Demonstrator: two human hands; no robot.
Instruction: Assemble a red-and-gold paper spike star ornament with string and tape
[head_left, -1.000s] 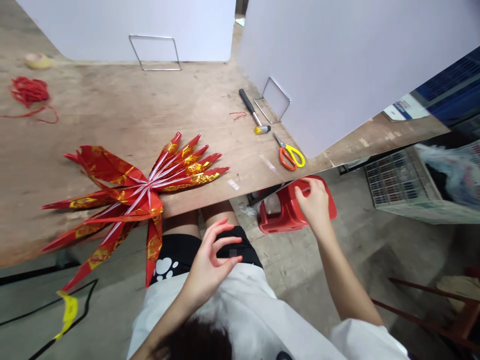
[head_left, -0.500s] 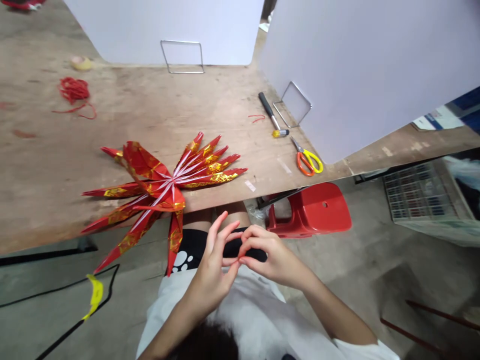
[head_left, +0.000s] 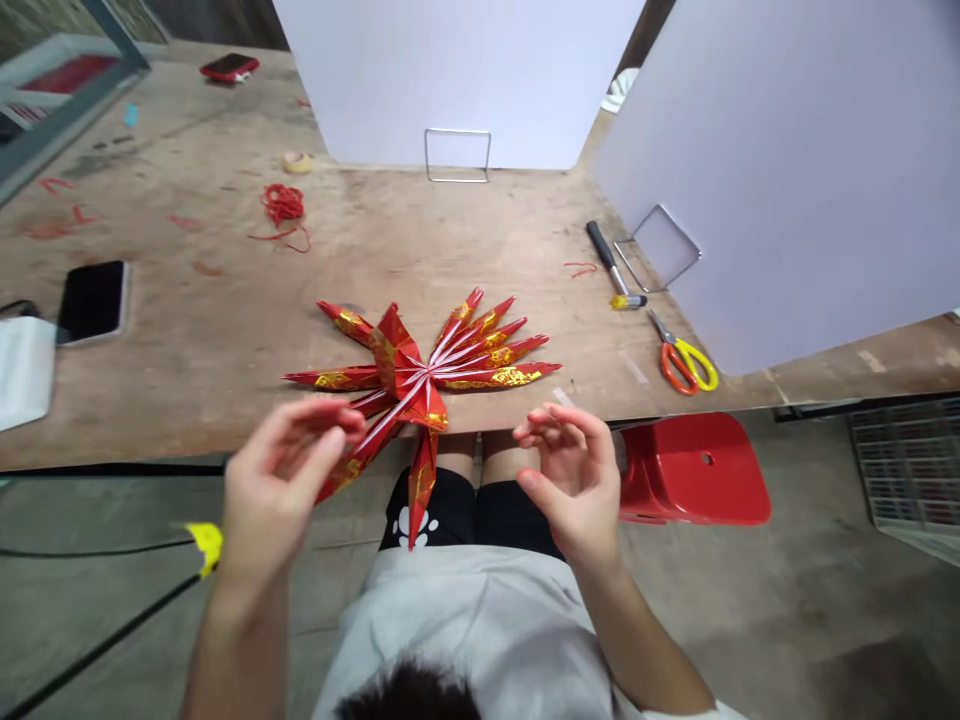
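Observation:
A red and gold folded-paper ornament (head_left: 420, 400) with pointed arms fanning from its middle lies at the front edge of the wooden table (head_left: 517, 230). Some of its arms hang past that edge. My left hand (head_left: 289, 465) is over the ornament's lower left arms, partly hiding them; its fingers are curved and apart from the thumb, and whether it touches the paper I cannot tell. To the right of the ornament, my right hand (head_left: 574, 465) hovers by the table edge with fingers bent and apart, nothing visible in it.
Scissors (head_left: 684, 362) and a small hammer (head_left: 613, 262) lie at right, near white upright panels (head_left: 465, 70) on wire stands. Red string (head_left: 283, 205), a tape roll (head_left: 297, 162) and a phone (head_left: 94, 300) are at left. A red stool (head_left: 701, 465) stands below.
My hands, fingertips together over my lap before, have moved apart and up toward the table, the left onto the ornament's side. The view has swung left, bringing the phone into sight.

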